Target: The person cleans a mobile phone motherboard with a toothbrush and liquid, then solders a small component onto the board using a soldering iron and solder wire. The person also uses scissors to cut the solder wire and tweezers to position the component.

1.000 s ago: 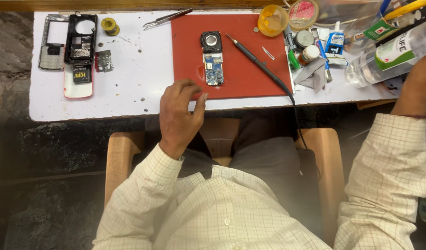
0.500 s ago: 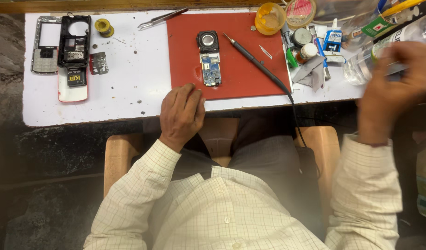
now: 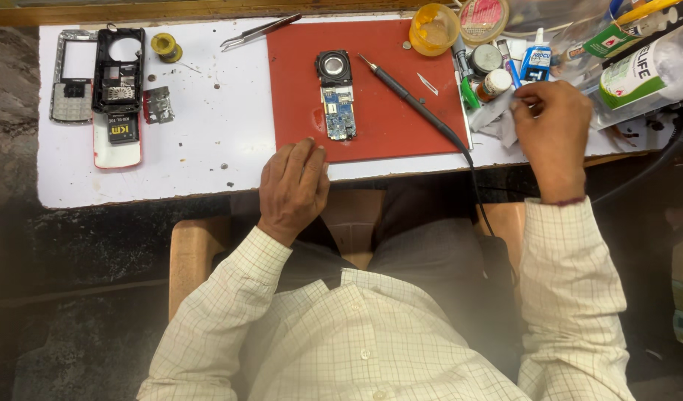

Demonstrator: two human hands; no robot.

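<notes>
White worktop (image 3: 200,160), head view, one entry per item.

Red mat (image 3: 386,126): lies flat at the middle of the worktop. On it, a stripped phone circuit board (image 3: 336,95) with a round speaker at its top end, lying lengthwise just left of the mat's centre.

Soldering iron (image 3: 410,100): dark, slender, laid diagonally across the mat to the right of the circuit board, apart from it; its cable runs off the front edge of the worktop.

Left hand (image 3: 293,187): palm down on the front edge of the worktop, fingers loosely spread, fingertips touching the lower edge of the red mat just below the circuit board. Holds nothing.

Right hand (image 3: 553,137): at the right side of the worktop, fingers drawn together on a crumpled pale cloth or tissue (image 3: 497,119) just beside the mat's right edge. Whether the fingers actually pinch it cannot be told.

Beyond the right hand: small blue-and-white tube (image 3: 536,61), small jars, yellow cup (image 3: 433,28), clear plastic bottle (image 3: 646,70) lying on its side.

Left end of the worktop: black phone frame (image 3: 119,70), grey keypad bezel (image 3: 70,78), white back shell (image 3: 117,148), solder spool (image 3: 165,46). Tweezers (image 3: 260,31) lie near the mat's upper left corner.

Person wears a checked long-sleeved shirt, seated on a wooden stool.
</notes>
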